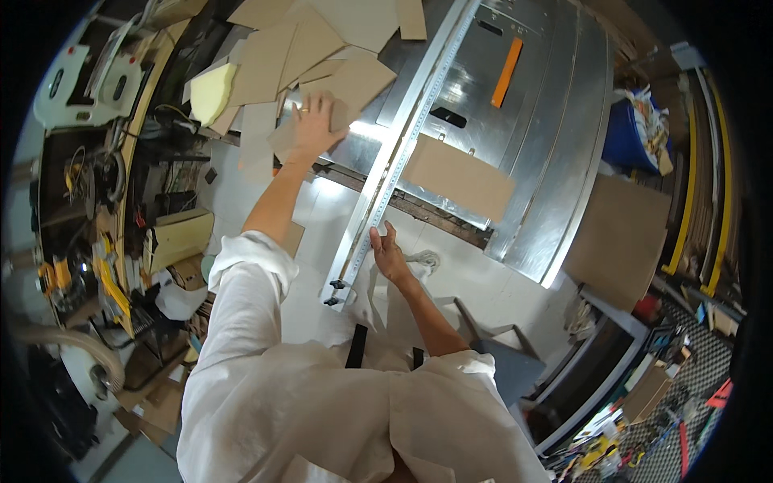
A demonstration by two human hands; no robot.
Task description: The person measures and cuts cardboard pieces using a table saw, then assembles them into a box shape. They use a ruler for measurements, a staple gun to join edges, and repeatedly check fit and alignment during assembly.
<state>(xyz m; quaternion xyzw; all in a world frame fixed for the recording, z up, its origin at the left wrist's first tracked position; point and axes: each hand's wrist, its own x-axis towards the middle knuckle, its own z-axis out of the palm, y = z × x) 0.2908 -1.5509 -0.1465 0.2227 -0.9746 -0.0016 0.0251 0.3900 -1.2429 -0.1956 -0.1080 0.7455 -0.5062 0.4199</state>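
Observation:
My left hand (316,127) lies with fingers spread on a heap of thin brown board offcuts (314,48) at the far left of a metal saw table (555,97). My right hand (390,256) is beside a long metal rail (403,137) with a scale along it, thumb and fingers apart. It is close to the rail's right edge; I cannot tell whether it touches. The rail slants across the table, its near end with black knobs (334,294) jutting over the floor. Right of it, a rectangular brown board (459,177) rests flat at the table's near edge.
An orange strip (506,72) is set in the tabletop. A pale yellow piece (212,93) lies by the offcuts. To the right are a blue bin (624,133) of scraps and a large brown panel (616,241). Shelves with tools (80,274) line the left side.

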